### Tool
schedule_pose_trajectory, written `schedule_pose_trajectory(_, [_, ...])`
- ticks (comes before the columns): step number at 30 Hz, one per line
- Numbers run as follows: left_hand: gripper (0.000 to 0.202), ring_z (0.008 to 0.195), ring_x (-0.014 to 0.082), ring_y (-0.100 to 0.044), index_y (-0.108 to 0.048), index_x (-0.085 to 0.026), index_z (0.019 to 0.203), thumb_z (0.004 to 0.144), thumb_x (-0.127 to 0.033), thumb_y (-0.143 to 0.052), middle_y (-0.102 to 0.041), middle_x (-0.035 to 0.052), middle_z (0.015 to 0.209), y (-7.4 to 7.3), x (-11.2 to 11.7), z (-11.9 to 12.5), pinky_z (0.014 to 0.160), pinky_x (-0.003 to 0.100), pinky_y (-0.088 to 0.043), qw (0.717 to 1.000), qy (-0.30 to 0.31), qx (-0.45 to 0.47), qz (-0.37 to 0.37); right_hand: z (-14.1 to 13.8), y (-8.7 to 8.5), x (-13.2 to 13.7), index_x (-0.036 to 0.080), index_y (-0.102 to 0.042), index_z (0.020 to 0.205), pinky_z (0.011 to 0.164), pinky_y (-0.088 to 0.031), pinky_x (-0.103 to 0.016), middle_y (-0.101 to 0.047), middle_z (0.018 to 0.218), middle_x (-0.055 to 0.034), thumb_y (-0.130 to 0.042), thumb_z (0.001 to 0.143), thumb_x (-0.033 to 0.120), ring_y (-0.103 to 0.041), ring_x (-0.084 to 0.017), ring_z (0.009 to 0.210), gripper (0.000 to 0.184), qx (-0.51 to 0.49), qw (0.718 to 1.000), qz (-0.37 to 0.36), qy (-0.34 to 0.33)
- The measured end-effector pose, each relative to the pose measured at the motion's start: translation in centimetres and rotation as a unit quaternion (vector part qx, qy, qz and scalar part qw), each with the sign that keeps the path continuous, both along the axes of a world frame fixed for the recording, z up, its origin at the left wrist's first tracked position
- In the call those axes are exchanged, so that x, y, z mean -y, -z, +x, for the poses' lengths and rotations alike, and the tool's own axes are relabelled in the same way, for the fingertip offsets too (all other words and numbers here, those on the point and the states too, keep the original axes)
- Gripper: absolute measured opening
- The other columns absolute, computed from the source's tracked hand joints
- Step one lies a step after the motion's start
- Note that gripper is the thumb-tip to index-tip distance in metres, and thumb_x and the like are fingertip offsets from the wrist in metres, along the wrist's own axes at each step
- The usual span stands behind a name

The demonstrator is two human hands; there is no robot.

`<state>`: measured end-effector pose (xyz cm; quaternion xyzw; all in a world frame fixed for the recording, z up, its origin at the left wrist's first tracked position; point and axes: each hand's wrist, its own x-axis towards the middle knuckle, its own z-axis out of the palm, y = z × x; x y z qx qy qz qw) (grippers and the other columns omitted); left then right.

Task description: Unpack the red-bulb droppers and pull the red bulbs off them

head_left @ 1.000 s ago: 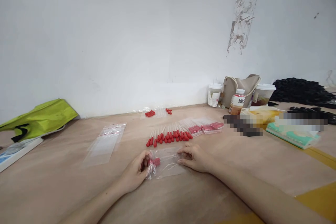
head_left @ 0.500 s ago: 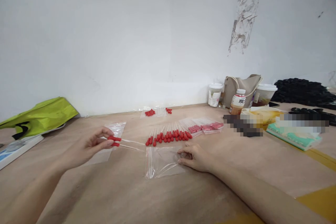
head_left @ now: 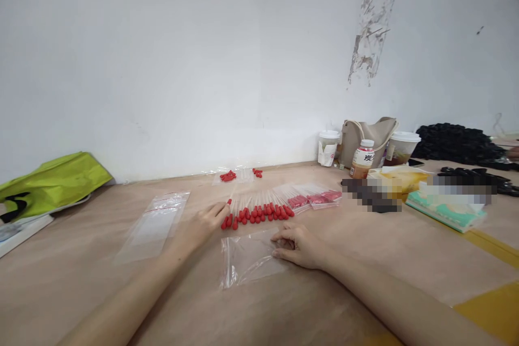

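Observation:
My left hand (head_left: pixel 211 219) is closed on a dropper with a red bulb (head_left: pixel 229 201) and a thin clear tube pointing away from me. It is at the left end of a row of several red-bulbed droppers (head_left: pixel 259 213), whose bulbs face me. Just in front of that row lies a clear zip bag (head_left: pixel 247 259), flat, its zip edge to the left. My right hand (head_left: pixel 298 246), fingers bent, holds the bag's right end down on the table. Whether a second dropper is inside the left hand is hidden.
More flat zip bags (head_left: pixel 156 224) lie at left. Filled bags (head_left: pixel 318 199) sit right of the row, and red pieces (head_left: pixel 227 176) lie by the wall. A bottle (head_left: pixel 362 161), cups (head_left: pixel 328 148), a grey bag (head_left: pixel 368 132) and a tissue pack (head_left: pixel 444 208) are at right.
My left hand has moved right and forward, from above the left bags to the row's left end, with a dropper still in it. My right hand has stayed on the zip bag.

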<state>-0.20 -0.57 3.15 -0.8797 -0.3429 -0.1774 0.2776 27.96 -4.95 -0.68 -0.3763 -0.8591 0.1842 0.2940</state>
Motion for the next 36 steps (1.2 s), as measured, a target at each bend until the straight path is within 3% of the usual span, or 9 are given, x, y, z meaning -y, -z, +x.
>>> schedule_pose_trajectory(5, [0.033,0.088,0.0182,-0.06,-0.053,-0.014,0.102,0.078,0.003,-0.038,-0.061,0.0087,0.098,0.1,0.7,1.5,0.073,0.027,-0.049,0.995,-0.027,-0.087,-0.041,0.0,0.0,0.0,0.017,-0.065,0.092,0.058,-0.038,-0.02,-0.054,0.072,-0.0017,-0.06,0.073,0.036,-0.048,-0.009,0.061,0.027,-0.002,1.0,0.001,-0.001])
schedule_pose_trajectory(12, [0.043,0.088,0.0185,-0.06,-0.049,-0.015,0.111,0.075,0.006,-0.04,-0.058,0.0088,0.107,0.5,1.1,1.9,0.075,0.028,-0.048,0.989,-0.054,-0.088,-0.104,0.0,-0.1,-0.1,0.017,-0.065,0.092,0.058,-0.038,-0.02,-0.054,0.07,-0.0014,-0.06,0.072,0.037,-0.048,-0.01,0.061,0.029,-0.001,1.0,0.002,0.007])
schedule_pose_trajectory(19, [0.034,0.089,0.0175,-0.059,-0.049,-0.019,0.11,0.081,-0.003,-0.041,-0.058,0.0072,0.107,0.9,1.1,1.7,0.075,0.027,-0.046,0.992,-0.027,-0.022,-0.117,0.0,0.1,-0.1,0.017,-0.064,0.092,0.059,-0.038,-0.02,-0.054,0.073,-0.0018,-0.059,0.074,0.037,-0.049,-0.01,0.063,0.028,0.001,1.0,0.002,-0.002])
schedule_pose_trajectory(23, [0.02,0.08,0.0162,-0.06,-0.054,-0.018,0.101,0.088,-0.018,-0.039,-0.061,0.0061,0.094,1.6,0.6,1.7,0.07,0.026,-0.046,0.992,0.004,0.012,-0.125,0.1,0.2,-0.1,0.018,-0.064,0.092,0.059,-0.038,-0.02,-0.053,0.072,-0.0013,-0.058,0.074,0.037,-0.048,-0.01,0.063,0.027,0.001,1.0,0.006,-0.007])
schedule_pose_trajectory(29, [0.024,0.077,0.0146,-0.059,-0.055,-0.019,0.101,0.088,-0.032,-0.041,-0.062,0.0041,0.091,1.9,0.2,1.4,0.07,0.026,-0.047,0.983,0.018,0.111,-0.147,0.0,0.0,-0.1,0.018,-0.064,0.093,0.059,-0.038,-0.02,-0.053,0.072,-0.0011,-0.058,0.074,0.037,-0.048,-0.01,0.063,0.027,0.002,1.0,0.0,-0.005])
schedule_pose_trajectory(33, [0.024,0.087,0.0158,-0.059,-0.059,-0.017,0.097,0.087,-0.031,-0.042,-0.062,0.0061,0.097,0.9,1.7,1.5,0.079,0.029,-0.047,0.974,0.035,0.178,-0.137,0.1,-0.2,0.0,0.018,-0.064,0.093,0.059,-0.038,-0.02,-0.052,0.072,-0.0011,-0.058,0.075,0.037,-0.048,-0.01,0.063,0.027,0.008,1.0,0.003,-0.009])
schedule_pose_trajectory(36, [0.027,0.1,0.0162,-0.056,-0.059,-0.019,0.104,0.088,-0.029,-0.039,-0.061,0.0063,0.106,0.6,4.0,1.9,0.087,0.03,-0.045,0.967,0.046,0.156,-0.195,0.1,-0.2,0.0,0.018,-0.064,0.094,0.06,-0.039,-0.021,-0.053,0.073,-0.0018,-0.056,0.076,0.039,-0.049,-0.01,0.063,0.028,0.019,1.0,0.007,-0.013])
